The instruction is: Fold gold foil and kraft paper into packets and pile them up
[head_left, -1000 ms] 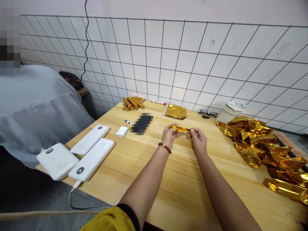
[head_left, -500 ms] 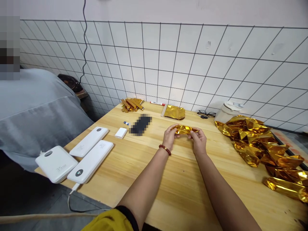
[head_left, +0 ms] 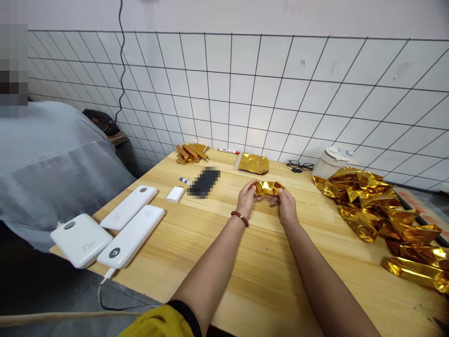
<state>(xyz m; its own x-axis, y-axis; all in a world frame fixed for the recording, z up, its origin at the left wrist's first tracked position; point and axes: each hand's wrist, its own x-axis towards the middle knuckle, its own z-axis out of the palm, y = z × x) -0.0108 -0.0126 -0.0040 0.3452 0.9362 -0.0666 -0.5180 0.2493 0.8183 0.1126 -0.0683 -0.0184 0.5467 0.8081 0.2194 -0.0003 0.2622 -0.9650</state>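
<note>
Both my hands hold one small piece of gold foil (head_left: 268, 187) just above the wooden table (head_left: 245, 262). My left hand (head_left: 247, 199), with a red bead bracelet on its wrist, pinches the foil's left end. My right hand (head_left: 286, 204) grips its right end, fingers curled round it. The foil looks crumpled and folded between my fingertips.
A heap of crumpled gold foil (head_left: 382, 210) lies at the right. At the back are a flat gold pouch (head_left: 254, 163), folded gold strips (head_left: 191, 152), a red marker (head_left: 229, 150), glasses (head_left: 298, 165) and a white jar (head_left: 331, 163). Three white power banks (head_left: 112, 227) lie at the left beside a person in grey (head_left: 52, 159).
The foil was a thin strip stretched between my hands; my hands have come closer together and the foil is now bunched into a wider, shorter piece.
</note>
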